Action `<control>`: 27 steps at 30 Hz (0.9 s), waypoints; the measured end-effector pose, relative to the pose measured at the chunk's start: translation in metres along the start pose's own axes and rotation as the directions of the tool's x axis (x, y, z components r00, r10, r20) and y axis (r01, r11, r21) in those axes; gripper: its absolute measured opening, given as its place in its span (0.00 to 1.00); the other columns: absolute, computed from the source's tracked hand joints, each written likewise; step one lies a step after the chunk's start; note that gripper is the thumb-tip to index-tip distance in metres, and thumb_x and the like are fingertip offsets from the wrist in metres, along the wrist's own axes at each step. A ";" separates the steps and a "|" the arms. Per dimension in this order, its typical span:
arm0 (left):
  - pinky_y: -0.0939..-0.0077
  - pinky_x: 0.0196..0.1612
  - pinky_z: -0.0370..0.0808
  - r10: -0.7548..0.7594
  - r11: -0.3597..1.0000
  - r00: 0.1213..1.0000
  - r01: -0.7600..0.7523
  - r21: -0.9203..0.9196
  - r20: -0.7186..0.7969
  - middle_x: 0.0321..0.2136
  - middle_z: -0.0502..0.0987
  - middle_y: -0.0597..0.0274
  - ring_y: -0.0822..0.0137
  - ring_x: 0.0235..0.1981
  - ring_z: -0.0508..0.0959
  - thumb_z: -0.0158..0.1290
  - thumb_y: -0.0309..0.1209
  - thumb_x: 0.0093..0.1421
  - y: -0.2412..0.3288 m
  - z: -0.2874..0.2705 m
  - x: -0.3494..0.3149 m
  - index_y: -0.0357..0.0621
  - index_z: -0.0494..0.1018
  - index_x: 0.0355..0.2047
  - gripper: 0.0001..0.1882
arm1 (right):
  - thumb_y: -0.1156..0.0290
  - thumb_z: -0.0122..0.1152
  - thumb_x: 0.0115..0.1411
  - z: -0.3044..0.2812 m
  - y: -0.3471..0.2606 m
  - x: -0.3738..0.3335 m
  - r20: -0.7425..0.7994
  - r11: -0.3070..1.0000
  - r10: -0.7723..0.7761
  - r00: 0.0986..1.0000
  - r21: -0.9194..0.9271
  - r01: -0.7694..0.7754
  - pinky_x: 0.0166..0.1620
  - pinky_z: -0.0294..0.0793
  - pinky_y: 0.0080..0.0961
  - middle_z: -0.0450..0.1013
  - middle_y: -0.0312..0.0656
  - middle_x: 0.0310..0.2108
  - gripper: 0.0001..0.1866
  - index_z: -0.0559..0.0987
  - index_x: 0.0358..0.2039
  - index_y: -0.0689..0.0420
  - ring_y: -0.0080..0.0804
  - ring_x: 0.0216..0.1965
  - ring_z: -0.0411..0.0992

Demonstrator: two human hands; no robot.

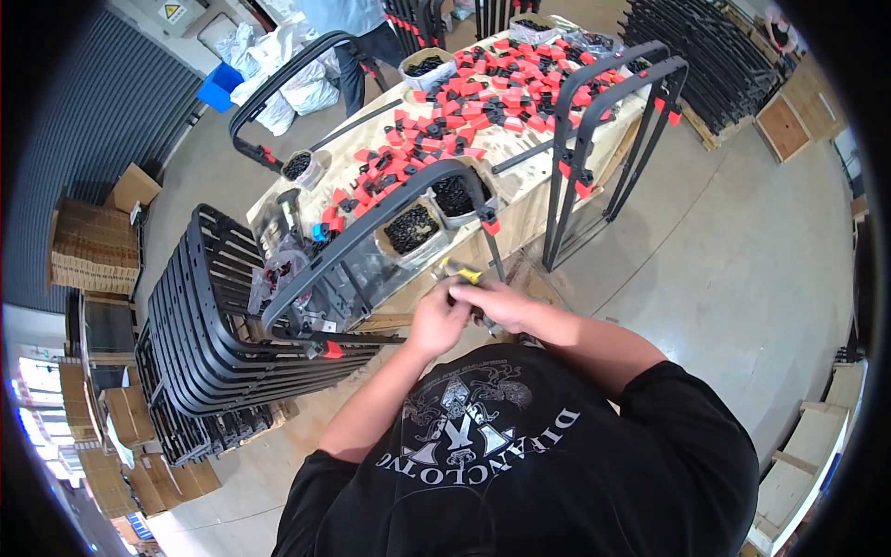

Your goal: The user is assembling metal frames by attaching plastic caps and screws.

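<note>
My two hands are close together in front of my chest, by the near edge of the table. My right hand [498,304] is closed around a yellow-and-black hand tool [461,271], whose exact kind I cannot make out. Against it, my left hand [436,320] has its fingers curled in, and what they hold is hidden. Just beyond stands a bent black tube frame [371,221] with red clips, leaning over the table's near edge. Behind that frame sits a tub of small black parts [410,229], with a second tub [458,195] beside it.
Red-and-black plastic clips [436,130] cover much of the wooden table [371,121]. More black frames [624,84] stand at the right end. A stack of frames [200,325] rises at the left. A person [348,37] stands across the table. Cardboard [93,246] is piled far left.
</note>
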State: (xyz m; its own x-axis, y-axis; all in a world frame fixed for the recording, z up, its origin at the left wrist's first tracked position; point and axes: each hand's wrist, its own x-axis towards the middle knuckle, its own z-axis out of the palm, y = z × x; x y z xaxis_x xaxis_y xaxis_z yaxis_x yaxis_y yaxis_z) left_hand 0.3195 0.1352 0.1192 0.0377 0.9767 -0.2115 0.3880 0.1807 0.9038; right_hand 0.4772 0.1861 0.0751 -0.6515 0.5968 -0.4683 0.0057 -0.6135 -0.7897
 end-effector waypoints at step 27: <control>0.74 0.19 0.72 -0.349 0.924 0.927 0.315 -0.218 -0.136 0.33 0.80 0.55 0.72 0.21 0.75 0.51 0.24 0.66 -0.007 0.076 0.121 0.31 0.58 0.66 0.29 | 0.58 0.61 0.66 -0.164 -0.052 0.032 -0.477 0.862 -0.450 0.755 -0.452 0.229 0.41 0.75 0.35 0.79 0.50 0.33 0.20 0.77 0.46 0.64 0.40 0.33 0.76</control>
State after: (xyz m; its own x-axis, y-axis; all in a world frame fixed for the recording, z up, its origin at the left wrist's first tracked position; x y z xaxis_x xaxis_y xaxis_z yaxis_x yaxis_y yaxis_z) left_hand 0.3911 0.2434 0.0592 -0.2257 0.8584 -0.4606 0.1691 0.5001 0.8493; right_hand 0.5805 0.3217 0.0364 -0.1325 0.9734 -0.1870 0.1986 -0.1588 -0.9671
